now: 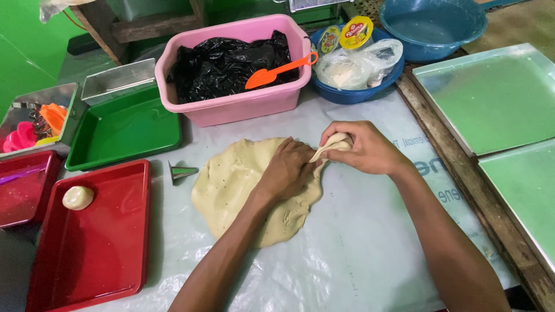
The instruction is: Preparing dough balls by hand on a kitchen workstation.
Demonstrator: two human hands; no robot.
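Head view: left hand presses dough; right hand pinches its edge.

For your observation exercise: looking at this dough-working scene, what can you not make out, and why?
Head view only:
- Dough sheet: the middle is hidden under the left hand.
- Pulled dough piece: mostly covered by the right hand.
- Pink tub: contents hidden by black plastic bag.
- Teal basin: cut off by the top edge.

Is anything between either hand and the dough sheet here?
Nothing visible. The left hand presses directly on the dough sheet, and the right hand grips its pulled-up edge.
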